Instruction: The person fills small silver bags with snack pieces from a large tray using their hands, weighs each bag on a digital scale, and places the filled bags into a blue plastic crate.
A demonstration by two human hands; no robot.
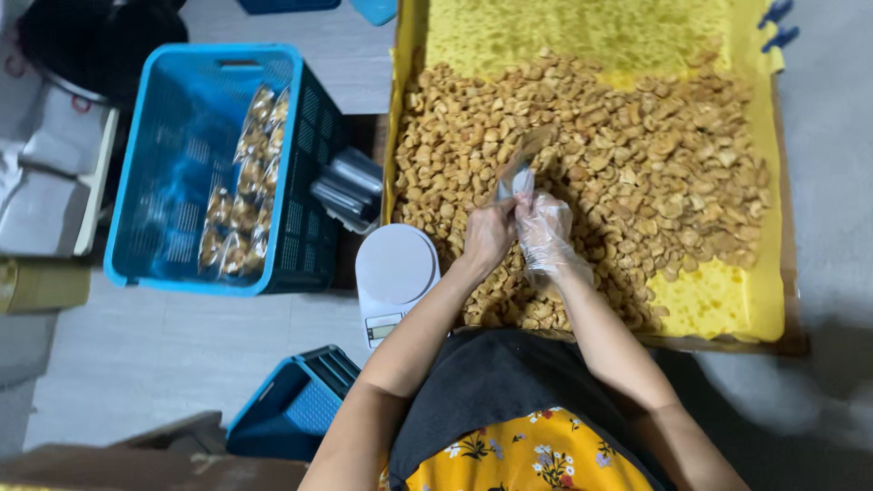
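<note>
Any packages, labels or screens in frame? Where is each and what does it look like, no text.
Small clear plastic bag: held in both hands over the snack tray, left hand, gloved right hand.
Filled clear snack packets: stacked in the blue plastic crate at left, brown contents.
Stack of empty clear bags: between crate and tray, glossy.
Round white kitchen scale with a small grey screen: below the stack.

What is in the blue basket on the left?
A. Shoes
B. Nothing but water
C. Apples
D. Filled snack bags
D: the blue basket holds a row of clear bags filled with the same brown snack pieces as the big pile on the yellow sheet.
</note>
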